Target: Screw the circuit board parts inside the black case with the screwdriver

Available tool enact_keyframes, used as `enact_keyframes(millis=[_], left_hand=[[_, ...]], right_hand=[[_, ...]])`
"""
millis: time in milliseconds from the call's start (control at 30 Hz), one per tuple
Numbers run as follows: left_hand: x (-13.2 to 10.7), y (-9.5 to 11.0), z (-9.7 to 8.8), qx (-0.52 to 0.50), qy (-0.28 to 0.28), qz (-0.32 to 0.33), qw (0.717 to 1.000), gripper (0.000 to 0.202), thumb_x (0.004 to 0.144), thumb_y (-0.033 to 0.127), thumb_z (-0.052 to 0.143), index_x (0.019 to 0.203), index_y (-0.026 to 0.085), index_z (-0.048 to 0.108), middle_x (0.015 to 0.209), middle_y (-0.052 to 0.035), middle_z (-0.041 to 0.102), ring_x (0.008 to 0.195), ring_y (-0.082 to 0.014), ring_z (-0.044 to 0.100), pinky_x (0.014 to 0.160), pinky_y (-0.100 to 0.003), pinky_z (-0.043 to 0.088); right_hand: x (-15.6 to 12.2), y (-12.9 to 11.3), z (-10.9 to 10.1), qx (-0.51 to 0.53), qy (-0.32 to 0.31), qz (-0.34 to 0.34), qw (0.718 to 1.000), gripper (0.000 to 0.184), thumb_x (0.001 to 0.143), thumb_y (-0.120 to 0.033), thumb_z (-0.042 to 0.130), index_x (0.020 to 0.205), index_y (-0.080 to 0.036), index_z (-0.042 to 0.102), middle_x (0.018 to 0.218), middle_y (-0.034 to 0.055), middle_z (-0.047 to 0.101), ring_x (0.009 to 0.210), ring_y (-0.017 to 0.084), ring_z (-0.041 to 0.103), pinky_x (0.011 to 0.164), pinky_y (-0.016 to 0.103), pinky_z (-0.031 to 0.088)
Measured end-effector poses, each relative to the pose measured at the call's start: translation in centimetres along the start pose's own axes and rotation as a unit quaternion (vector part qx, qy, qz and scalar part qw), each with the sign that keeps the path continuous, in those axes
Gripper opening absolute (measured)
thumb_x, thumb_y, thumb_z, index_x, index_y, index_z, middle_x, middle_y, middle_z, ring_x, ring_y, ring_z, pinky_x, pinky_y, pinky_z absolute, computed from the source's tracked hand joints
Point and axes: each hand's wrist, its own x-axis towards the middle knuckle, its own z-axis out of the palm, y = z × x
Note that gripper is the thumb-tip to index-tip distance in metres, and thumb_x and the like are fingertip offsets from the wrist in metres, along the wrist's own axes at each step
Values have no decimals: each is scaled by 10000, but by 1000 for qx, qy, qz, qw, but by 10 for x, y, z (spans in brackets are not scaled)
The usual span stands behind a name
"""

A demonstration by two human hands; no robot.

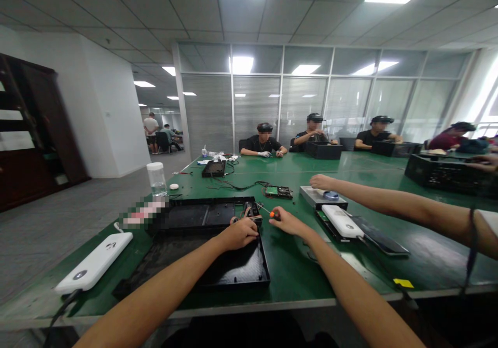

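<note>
The left grip [244, 232] rests over a black case [229, 262] on the green table [290, 273]. Its fingers are bent beside thin, stripy wires [249, 213], but I can't tell if they are pinching them. The right grip [288, 221] has its fingers pressed together around a small screwdriver [272, 214], just past the case's right edge. The screwdriver has a round bright orange bit on its handle and a thin, straight metal rod that points at the wires.

The case looks like hard plastic. It is wide, flat and open, with low walls. The near part is like a smooth, shiny tray with little bumps by its front edge. The part behind it has ridges, and small parts sit in its right corner. The wires are bendy and curl up there in brown and pale lines.

The table top is smooth and shiny. On the left lies a long white block [97, 262] with rounded corners, and behind it stands a clear bottle [157, 179] with a white lid. Over on the right, another person's hand [321, 182] is at a flat silver box [311, 198].
</note>
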Motion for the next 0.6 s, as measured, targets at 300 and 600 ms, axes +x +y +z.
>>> enact_keyframes(millis=[300, 600], left_hand=[[1, 1, -1, -43, -1, -33, 999, 172, 772, 147, 504, 903, 167, 613, 883, -36, 594, 864, -131, 525, 823, -251, 386], [1, 8, -4, -91, 4, -151, 984, 143, 716, 148, 546, 846, 156, 487, 810, 3, 566, 708, -95, 510, 661, -199, 405]], right_hand=[[0, -15, -33, 247, 75, -4, 966, 253, 725, -372, 490, 865, -166, 443, 567, -55, 460, 400, 62, 401, 379, 180, 310], [-5, -27, -24, 231, 197, -29, 952, 336, 727, -511, 458, 672, -180, 464, 501, -44, 414, 394, 76, 348, 366, 198, 276]])
